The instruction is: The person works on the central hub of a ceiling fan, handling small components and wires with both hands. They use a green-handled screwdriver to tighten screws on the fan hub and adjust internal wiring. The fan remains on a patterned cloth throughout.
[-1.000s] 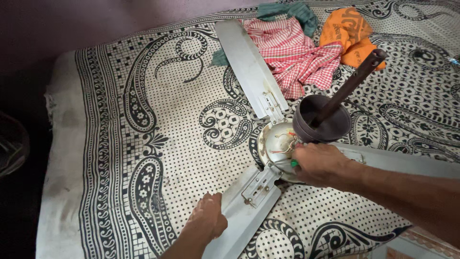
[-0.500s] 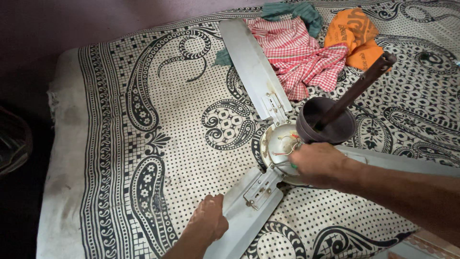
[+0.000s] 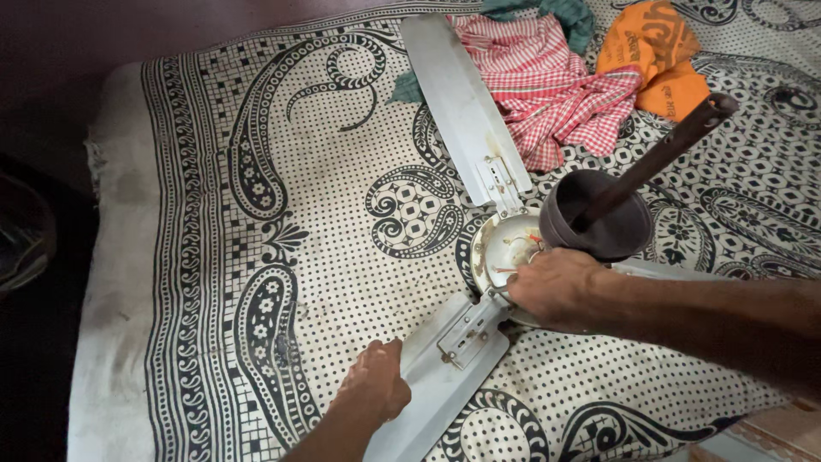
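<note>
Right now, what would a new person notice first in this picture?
A grey ceiling fan lies in the middle of a black-and-white patterned sheet. The left hand presses on the near blade, while the right hand rests at the hub. A red checked cloth lies at the top.

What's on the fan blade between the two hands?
In the head view, a metal bracket on the blade lies between the left hand and right hand.

Matt grey painted metal on the fan blade [image 3: 453,359]; dull brown rusty metal on the rod [image 3: 658,158] and cup [image 3: 599,214]; soft printed cotton bedsheet [image 3: 256,257]; crumpled checked cloth [image 3: 547,85].
</note>
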